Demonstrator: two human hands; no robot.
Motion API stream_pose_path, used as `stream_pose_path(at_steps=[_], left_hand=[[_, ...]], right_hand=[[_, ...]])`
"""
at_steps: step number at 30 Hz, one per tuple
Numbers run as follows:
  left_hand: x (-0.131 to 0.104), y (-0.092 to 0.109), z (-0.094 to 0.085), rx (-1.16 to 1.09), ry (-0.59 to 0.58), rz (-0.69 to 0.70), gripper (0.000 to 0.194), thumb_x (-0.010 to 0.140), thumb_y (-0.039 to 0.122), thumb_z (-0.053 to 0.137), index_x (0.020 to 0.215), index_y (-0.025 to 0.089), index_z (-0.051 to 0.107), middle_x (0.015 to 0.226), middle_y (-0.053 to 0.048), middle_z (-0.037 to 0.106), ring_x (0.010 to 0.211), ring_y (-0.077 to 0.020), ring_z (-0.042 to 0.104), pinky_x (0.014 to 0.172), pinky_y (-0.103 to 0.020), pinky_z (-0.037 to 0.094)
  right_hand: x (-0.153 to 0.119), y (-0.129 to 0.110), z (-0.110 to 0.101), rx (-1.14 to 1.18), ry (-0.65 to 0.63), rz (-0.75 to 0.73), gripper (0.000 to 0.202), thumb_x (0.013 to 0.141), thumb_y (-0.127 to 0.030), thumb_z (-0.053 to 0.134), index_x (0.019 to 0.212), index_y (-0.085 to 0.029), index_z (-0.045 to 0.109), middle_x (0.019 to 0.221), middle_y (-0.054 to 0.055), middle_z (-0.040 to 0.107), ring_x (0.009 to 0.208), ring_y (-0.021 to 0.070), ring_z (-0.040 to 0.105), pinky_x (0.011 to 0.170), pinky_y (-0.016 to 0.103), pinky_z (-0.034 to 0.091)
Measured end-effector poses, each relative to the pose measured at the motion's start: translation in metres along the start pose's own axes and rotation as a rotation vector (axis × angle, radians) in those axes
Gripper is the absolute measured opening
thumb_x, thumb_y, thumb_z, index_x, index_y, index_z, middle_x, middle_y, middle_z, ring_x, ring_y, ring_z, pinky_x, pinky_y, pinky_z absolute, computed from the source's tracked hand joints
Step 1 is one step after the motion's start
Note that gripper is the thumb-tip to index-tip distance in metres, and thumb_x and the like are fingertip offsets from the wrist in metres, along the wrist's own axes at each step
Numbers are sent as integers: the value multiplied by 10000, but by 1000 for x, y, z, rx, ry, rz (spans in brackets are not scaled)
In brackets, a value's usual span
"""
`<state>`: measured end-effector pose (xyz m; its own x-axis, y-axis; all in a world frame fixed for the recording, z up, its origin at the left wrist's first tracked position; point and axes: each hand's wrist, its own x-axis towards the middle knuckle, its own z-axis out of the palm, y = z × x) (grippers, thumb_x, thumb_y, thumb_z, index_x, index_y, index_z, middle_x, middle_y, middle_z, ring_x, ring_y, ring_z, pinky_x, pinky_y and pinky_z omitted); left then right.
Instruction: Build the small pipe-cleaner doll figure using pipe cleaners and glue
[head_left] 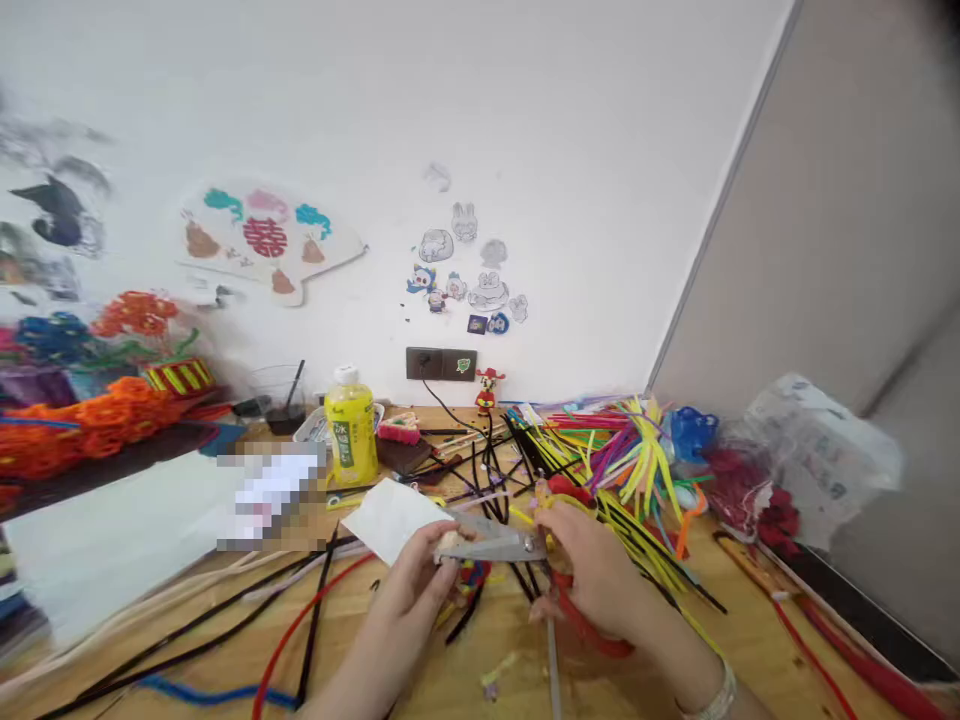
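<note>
My right hand [589,560] grips a pair of scissors [499,549] by its red handles. The blades are parted and point left, reaching the small pale piece [450,541] that my left hand [420,580] pinches between its fingers. Whether the blades touch that piece I cannot tell. Just below and to its right shows a tangle of red, blue and yellow pipe cleaner [474,574], partly hidden by my left fingers. A white sheet of paper [394,518] lies behind my left hand.
Loose black pipe cleaners [491,450] cover the table's middle. A bundle of coloured pipe cleaners [645,460] lies at the back right, near a clear plastic bag [832,460]. A yellow bottle [350,430] stands at the back left, with orange fuzzy flowers [112,420] further left.
</note>
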<state>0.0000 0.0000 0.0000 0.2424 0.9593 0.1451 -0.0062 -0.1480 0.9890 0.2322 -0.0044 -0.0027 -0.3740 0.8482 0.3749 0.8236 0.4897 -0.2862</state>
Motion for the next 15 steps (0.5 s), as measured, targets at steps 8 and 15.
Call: stream_pose_path(at_steps=[8,15], left_hand=[[0,-9,0,57,-39,16,298,723,310,550,995,188,539,931,-67,640,846,-238,581,736,-332,469],[-2,3,4,37,-56,-5,296,720,338,545,968,175,542,992,-85,627,947,-258,546,753,-326,457]], right_hand=[[2,-8,2,-98,-10,-15,731,524,-601,692,1065,-132,544,991,130,570,880,275,540,774,411,455],[1,-9,2,-89,30,-63,757,535,-599,689,1104,-126,528,988,134,585,869,273,558,771,400,465]])
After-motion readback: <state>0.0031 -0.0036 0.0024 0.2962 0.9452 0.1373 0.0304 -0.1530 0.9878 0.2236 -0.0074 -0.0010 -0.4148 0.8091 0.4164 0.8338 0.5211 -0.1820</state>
